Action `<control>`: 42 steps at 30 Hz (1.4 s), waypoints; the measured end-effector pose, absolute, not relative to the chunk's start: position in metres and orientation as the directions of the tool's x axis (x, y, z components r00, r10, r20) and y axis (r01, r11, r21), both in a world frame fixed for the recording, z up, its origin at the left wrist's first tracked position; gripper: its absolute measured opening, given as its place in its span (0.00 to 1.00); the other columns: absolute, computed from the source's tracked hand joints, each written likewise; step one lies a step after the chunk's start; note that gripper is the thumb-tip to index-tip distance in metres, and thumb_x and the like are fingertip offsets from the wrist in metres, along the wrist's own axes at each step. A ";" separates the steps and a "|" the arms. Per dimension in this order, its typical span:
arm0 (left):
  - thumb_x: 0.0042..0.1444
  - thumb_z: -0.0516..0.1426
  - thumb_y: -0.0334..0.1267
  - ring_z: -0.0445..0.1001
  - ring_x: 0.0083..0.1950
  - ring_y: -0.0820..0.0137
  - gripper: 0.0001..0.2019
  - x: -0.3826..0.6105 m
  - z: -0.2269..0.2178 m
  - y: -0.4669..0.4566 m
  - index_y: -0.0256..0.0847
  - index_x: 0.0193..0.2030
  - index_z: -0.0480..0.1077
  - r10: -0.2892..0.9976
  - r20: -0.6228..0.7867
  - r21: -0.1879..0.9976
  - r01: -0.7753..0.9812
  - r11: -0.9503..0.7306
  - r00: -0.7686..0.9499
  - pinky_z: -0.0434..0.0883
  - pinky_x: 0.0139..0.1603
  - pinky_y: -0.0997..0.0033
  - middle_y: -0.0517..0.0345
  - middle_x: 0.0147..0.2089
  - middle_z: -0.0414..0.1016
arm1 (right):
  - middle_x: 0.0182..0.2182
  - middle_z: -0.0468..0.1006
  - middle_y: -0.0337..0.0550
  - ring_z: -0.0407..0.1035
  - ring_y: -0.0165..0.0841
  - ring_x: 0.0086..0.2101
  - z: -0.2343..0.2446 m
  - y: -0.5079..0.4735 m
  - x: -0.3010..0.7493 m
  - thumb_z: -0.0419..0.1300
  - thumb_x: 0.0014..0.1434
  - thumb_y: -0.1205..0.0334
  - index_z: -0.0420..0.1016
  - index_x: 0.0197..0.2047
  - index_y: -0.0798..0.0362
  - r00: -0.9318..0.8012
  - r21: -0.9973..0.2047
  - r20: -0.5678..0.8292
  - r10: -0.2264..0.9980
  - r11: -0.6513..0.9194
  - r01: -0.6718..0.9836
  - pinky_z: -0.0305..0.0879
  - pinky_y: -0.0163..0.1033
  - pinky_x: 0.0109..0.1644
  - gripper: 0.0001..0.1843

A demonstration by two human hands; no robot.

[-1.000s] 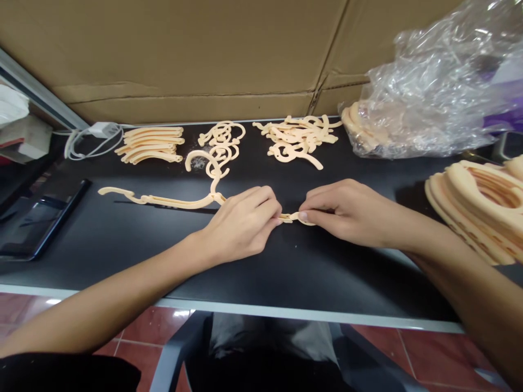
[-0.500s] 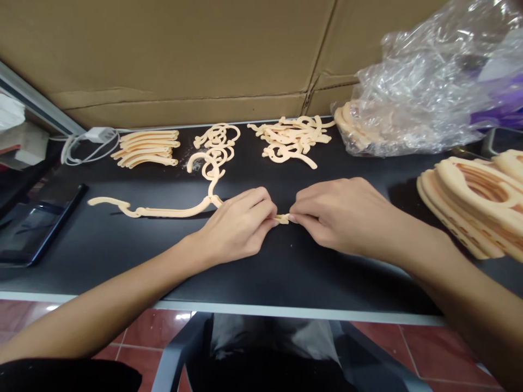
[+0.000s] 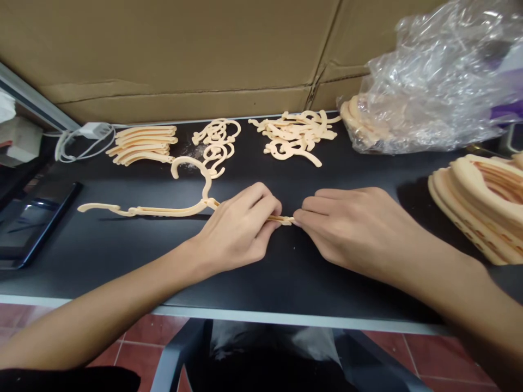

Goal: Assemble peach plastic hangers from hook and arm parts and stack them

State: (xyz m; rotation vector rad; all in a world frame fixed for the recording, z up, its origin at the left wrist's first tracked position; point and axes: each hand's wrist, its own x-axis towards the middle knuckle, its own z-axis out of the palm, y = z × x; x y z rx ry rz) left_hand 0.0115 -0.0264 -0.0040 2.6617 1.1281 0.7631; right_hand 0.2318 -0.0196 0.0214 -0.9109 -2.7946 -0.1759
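A cream plastic folding clothes hanger is held slightly above the black table, its hook curving up and its left arm stretching out to the left. My left hand is closed round the hanger's right arm and covers much of it. At the joint on that arm, a short end piece meets the arm. My right hand pinches this end piece between thumb and fingers, which hide most of it. A small gap with the joint in it separates the two hands.
Along the back lie straight arm pieces, hooks and a heap of mixed hanger parts. A clear plastic bag and stacked hangers stand right. At left are a phone and a white cable.
The hanger's hook and left arm have swung slightly left, and the hook has tipped toward me. Both hands keep their grip, with the right hand a little farther right in view.
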 end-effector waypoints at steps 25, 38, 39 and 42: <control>0.61 0.58 0.32 0.67 0.32 0.70 0.03 0.013 0.002 -0.031 0.36 0.37 0.73 0.486 0.703 0.258 0.451 -0.854 0.519 0.68 0.35 0.67 0.55 0.30 0.74 | 0.27 0.79 0.43 0.73 0.36 0.30 0.010 0.018 0.250 0.57 0.65 0.61 0.76 0.31 0.49 -0.449 -0.308 0.606 0.656 0.714 0.629 0.66 0.41 0.35 0.10; 0.49 0.70 0.51 0.71 0.27 0.77 0.20 0.016 0.017 -0.010 0.34 0.34 0.75 0.996 -0.028 0.930 -0.362 0.058 0.089 0.70 0.28 0.77 0.57 0.32 0.75 | 0.23 0.77 0.41 0.69 0.35 0.25 0.009 0.022 0.250 0.60 0.61 0.60 0.75 0.26 0.47 -0.261 -0.472 0.664 0.701 0.663 0.580 0.62 0.43 0.32 0.11; 0.49 0.71 0.49 0.71 0.27 0.78 0.19 0.015 0.017 -0.009 0.35 0.34 0.75 0.996 -0.048 0.915 -0.397 0.075 0.077 0.70 0.29 0.77 0.58 0.31 0.75 | 0.23 0.77 0.41 0.70 0.35 0.25 0.009 0.022 0.250 0.61 0.61 0.60 0.75 0.26 0.47 -0.252 -0.484 0.661 0.707 0.657 0.578 0.62 0.43 0.32 0.11; 0.50 0.71 0.44 0.71 0.30 0.78 0.16 0.013 0.019 -0.008 0.38 0.41 0.76 0.997 -0.053 0.874 -0.481 0.074 0.056 0.70 0.31 0.77 0.60 0.36 0.77 | 0.23 0.77 0.41 0.70 0.35 0.26 0.009 0.022 0.250 0.61 0.61 0.60 0.75 0.26 0.47 -0.248 -0.516 0.642 0.725 0.648 0.559 0.63 0.43 0.33 0.11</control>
